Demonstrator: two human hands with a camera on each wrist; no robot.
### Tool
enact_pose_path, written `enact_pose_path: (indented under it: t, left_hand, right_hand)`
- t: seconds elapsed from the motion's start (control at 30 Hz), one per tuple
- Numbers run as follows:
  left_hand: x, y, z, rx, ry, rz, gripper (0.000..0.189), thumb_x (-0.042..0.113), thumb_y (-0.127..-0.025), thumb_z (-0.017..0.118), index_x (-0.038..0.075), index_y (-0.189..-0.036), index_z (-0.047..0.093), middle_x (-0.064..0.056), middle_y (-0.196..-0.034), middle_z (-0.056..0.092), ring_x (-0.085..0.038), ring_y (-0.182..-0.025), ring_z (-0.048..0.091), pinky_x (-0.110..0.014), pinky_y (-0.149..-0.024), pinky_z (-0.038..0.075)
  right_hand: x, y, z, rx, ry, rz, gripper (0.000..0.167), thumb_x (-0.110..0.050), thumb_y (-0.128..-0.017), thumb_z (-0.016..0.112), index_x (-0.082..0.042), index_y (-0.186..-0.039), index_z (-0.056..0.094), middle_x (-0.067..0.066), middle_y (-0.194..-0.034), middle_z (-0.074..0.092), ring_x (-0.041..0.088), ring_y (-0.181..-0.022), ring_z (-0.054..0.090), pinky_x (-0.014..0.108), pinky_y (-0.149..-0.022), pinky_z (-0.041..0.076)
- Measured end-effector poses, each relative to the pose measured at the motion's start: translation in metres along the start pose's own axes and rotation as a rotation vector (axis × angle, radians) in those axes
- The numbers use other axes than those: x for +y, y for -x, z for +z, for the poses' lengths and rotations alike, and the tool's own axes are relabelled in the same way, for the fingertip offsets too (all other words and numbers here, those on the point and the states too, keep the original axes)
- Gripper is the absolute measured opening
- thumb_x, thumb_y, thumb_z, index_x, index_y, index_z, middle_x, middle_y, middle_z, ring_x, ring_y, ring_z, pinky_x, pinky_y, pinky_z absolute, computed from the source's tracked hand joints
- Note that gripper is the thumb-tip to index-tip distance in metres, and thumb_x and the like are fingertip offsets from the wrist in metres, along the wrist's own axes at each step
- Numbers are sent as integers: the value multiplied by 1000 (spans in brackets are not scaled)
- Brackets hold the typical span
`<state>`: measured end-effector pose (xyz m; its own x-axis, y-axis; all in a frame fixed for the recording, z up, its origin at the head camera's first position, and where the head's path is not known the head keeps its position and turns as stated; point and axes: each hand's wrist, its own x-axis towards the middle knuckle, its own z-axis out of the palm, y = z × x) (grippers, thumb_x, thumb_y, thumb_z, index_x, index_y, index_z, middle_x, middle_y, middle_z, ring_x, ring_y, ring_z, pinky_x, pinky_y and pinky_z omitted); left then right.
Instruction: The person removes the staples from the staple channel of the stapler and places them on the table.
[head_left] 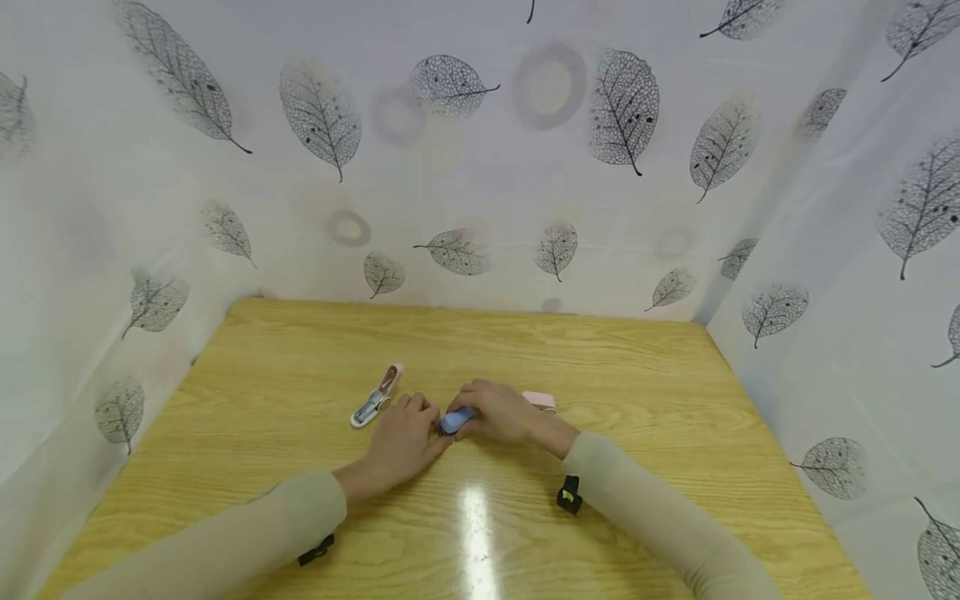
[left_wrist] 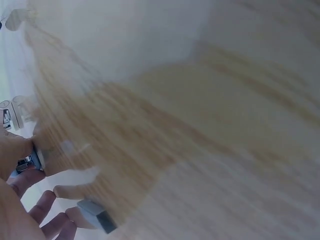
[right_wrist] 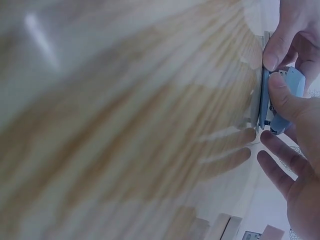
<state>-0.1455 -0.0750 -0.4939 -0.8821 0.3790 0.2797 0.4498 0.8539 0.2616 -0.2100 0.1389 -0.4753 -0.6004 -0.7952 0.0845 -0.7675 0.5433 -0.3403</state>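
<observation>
A small blue stapler stands low over the wooden table between my two hands. My right hand grips it, thumb on the near side and forefinger over the top. In the right wrist view its blue cover and base stand apart with metal parts between. My left hand pinches the end of the base between thumb and finger. A small grey bar lies by the lower fingertips of the left hand in the left wrist view; the hand hides it from the head view.
Left of the hands lies a pink and white stapler, spread wide with its metal channel showing. Another pink stapler sits behind the right hand, partly hidden. The wooden table meets leaf-printed sheeting at the back and sides.
</observation>
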Motion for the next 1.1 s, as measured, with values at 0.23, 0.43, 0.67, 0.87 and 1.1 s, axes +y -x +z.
enact_pose_path:
  t: [0.23, 0.43, 0.67, 0.87, 1.1]
  left_hand:
    - [0, 0, 0, -21, -3, -9, 34, 40, -87, 86, 15, -81, 64, -8, -100, 68, -24, -89, 61, -40, -79, 53]
    - [0, -1, 0, -45, -8, -5, 33, 42, -90, 83, 15, -85, 65, -9, -103, 67, -26, -92, 62, -42, -81, 53]
    - [0, -1, 1, -43, -18, -2, 33, 43, -90, 82, 13, -91, 67, -9, -102, 66, -25, -89, 61, -40, -78, 53]
    - [0, -1, 1, -36, -15, -5, 33, 42, -90, 82, 13, -91, 67, -9, -101, 66, -25, -88, 61, -40, -77, 52]
    - [1, -1, 0, -45, -40, -5, 32, 43, -91, 82, 14, -90, 67, -8, -101, 66, -24, -87, 60, -39, -77, 52]
  right_hand:
    - [-1, 1, -3, -24, -44, 59, 32, -32, -94, 79, -19, -122, 73, -4, -121, 76, 15, -113, 67, 32, -97, 57]
    - [-3, 2, -11, -35, 23, 56, 33, -33, -96, 78, -18, -124, 73, -3, -122, 76, 15, -114, 67, 31, -97, 57]
    - [1, 3, -23, -38, 92, 41, 32, -34, -95, 79, -17, -121, 74, -2, -121, 76, 16, -112, 68, 33, -98, 57]
    - [8, 5, -32, -41, 118, 49, 36, -37, -93, 81, -17, -121, 73, -2, -119, 76, 17, -113, 68, 37, -98, 58]
    - [13, 7, -32, -40, 207, 38, 39, -43, -94, 78, -17, -123, 71, -1, -117, 74, 18, -109, 69, 35, -95, 59]
